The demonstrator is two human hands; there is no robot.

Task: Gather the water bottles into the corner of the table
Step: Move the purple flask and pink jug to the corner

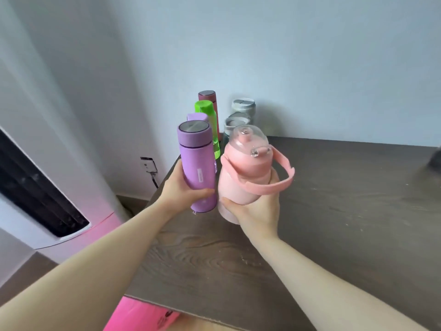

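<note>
My left hand (181, 187) grips a purple flask (196, 163) with a steel lid, held above the table's left edge. My right hand (257, 206) holds a round pink bottle (241, 177) with a clear cap and a pink carry strap, right beside the purple one. Behind them, in the table's far left corner, stand a second purple bottle (196, 116), a green bottle (207, 115), a dark red flask (208, 97) and two clear bottles with grey lids (243, 107) (235, 124). The held bottles partly hide them.
The dark wooden table (334, 211) meets a pale wall at the back. A white and pink standing appliance (47, 187) is at the left, near a wall socket (148, 164). Something pink (140, 316) lies below the table's front edge. A blurred dark object (435, 158) sits at the right edge.
</note>
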